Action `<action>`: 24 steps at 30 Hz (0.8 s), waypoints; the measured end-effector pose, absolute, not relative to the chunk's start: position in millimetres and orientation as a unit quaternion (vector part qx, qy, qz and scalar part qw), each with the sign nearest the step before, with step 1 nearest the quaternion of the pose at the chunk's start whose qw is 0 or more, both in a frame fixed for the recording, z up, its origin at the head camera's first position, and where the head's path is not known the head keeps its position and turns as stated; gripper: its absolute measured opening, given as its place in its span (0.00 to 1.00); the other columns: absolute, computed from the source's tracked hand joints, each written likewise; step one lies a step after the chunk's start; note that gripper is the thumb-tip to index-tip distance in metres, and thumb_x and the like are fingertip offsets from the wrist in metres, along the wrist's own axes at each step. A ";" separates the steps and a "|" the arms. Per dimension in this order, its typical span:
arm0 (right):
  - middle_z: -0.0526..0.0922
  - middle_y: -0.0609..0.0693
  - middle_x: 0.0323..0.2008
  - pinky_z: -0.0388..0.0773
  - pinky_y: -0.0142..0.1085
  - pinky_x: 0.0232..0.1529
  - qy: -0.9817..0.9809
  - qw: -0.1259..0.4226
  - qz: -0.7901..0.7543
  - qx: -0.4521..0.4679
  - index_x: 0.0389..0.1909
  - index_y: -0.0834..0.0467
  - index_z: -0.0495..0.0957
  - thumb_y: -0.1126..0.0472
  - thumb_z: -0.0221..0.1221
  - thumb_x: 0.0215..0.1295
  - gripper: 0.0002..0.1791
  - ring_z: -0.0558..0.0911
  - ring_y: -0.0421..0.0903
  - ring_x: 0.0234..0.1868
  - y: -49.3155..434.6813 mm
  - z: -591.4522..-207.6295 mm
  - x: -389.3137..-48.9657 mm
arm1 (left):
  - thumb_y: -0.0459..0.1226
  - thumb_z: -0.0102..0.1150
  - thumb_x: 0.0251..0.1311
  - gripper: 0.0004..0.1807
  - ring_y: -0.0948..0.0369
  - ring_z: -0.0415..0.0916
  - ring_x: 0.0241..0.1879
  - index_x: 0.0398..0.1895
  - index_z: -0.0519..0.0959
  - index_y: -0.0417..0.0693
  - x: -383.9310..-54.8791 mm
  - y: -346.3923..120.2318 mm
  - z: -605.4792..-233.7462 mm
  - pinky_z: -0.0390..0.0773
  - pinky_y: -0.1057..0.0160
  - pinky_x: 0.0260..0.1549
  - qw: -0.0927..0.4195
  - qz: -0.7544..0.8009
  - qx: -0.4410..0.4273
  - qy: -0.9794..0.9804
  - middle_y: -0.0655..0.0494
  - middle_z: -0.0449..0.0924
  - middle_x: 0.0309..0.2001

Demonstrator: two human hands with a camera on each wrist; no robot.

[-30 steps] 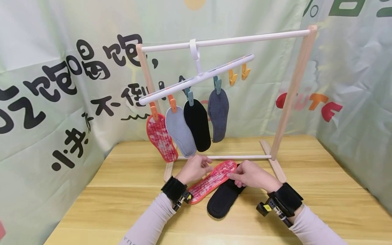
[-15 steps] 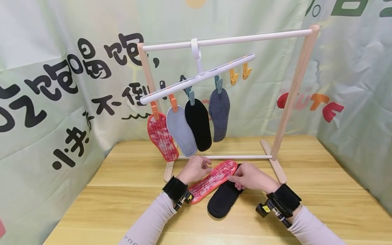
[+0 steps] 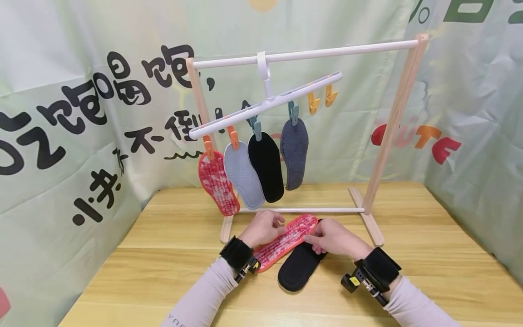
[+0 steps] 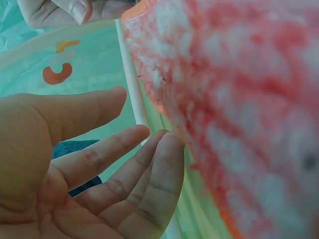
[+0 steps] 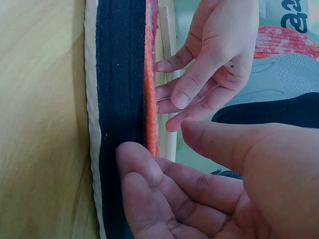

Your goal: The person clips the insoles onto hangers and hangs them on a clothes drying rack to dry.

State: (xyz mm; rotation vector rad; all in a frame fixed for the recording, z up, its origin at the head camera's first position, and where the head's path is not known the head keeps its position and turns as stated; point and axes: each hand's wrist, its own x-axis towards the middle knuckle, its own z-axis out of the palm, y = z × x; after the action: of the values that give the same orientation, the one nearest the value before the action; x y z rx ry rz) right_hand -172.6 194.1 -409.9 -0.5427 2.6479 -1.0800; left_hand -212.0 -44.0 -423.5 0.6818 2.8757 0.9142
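Note:
A red-and-white insole [image 3: 286, 240] with an orange rim lies slantwise on the table, its upper end overlapping a black insole [image 3: 296, 270]. My left hand [image 3: 263, 227] is at the red insole's far edge, its fingers loosely bent and thumb apart, as the left wrist view shows. At the other edge is my right hand [image 3: 333, 236]. In the right wrist view its fingertips [image 5: 137, 162] lie over the black insole, right by the orange rim [image 5: 150, 99], with the thumb [image 5: 209, 142] held away. Neither hand grips anything.
A wooden stand with a white rod [image 3: 327, 54] bears a white hanger [image 3: 267, 103]. Clips hold a red insole [image 3: 218, 181], a light grey one [image 3: 244, 175], a black one [image 3: 266, 168] and a dark grey one [image 3: 295, 154]. Two yellow clips [image 3: 313, 104] hang at right.
My left hand has shifted slightly right, its fingers now overlapping the red insole's edge in the head view. The right hand stays almost still, and the insoles keep their places.

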 end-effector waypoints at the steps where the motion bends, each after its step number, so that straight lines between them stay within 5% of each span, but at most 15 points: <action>1: 0.83 0.47 0.18 0.77 0.30 0.25 0.903 0.115 -0.370 -0.183 0.22 0.60 0.86 0.57 0.66 0.76 0.19 0.80 0.39 0.21 193.9 -410.3 -172.9 | 0.37 0.72 0.67 0.12 0.56 0.88 0.42 0.49 0.88 0.42 -212.0 -43.6 -423.6 0.84 0.58 0.47 0.023 0.294 0.222 0.930 0.51 0.92 0.38; 24: 0.84 0.46 0.18 0.76 0.30 0.24 0.901 0.104 -0.371 -0.199 0.23 0.60 0.86 0.57 0.65 0.76 0.19 0.79 0.38 0.21 192.6 -412.5 -173.1 | 0.37 0.72 0.68 0.07 0.60 0.85 0.40 0.43 0.90 0.43 -206.9 -37.8 -420.6 0.83 0.62 0.45 0.030 0.291 0.212 0.933 0.54 0.91 0.36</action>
State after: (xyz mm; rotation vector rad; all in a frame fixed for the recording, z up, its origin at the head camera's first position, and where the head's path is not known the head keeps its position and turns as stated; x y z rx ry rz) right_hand -173.1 192.6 -412.5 -0.5870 2.6568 -1.0936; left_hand -206.9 -37.8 -420.6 0.6534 2.8751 0.8969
